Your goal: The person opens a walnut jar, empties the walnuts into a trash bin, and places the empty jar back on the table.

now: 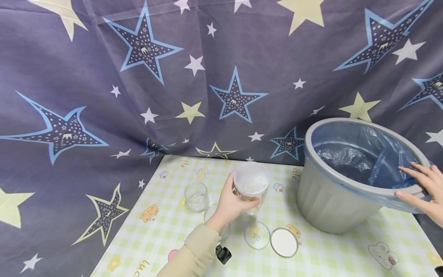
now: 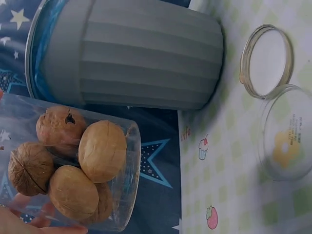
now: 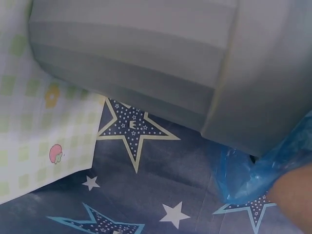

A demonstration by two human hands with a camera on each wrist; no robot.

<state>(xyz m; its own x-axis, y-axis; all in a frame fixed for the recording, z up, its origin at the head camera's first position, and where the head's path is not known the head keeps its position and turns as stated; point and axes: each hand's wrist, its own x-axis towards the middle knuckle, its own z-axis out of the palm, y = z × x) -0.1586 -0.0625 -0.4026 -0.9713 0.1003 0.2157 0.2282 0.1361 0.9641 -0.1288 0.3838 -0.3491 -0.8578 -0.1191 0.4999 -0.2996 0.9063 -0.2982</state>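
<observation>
Above the checked mat, left hand fingers grip a walnut jar; right hand grips the bin rim.

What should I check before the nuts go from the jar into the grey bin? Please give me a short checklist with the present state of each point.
1. Left hand holds the jar firmly: ok, fingers are wrapped round it.
2. Jar is open: ok in the left wrist view, the nuts lie behind an open mouth.
3. Right hand steadies the bin: ok, it grips the rim, and the bin is tilted toward the person.
4. Blue bag lines the bin: ok.
5. Jar is over the bin: not ok, it is to the left of the bin, above the table mat.
6. Lids are out of the way: ok, flat on the mat.
</observation>
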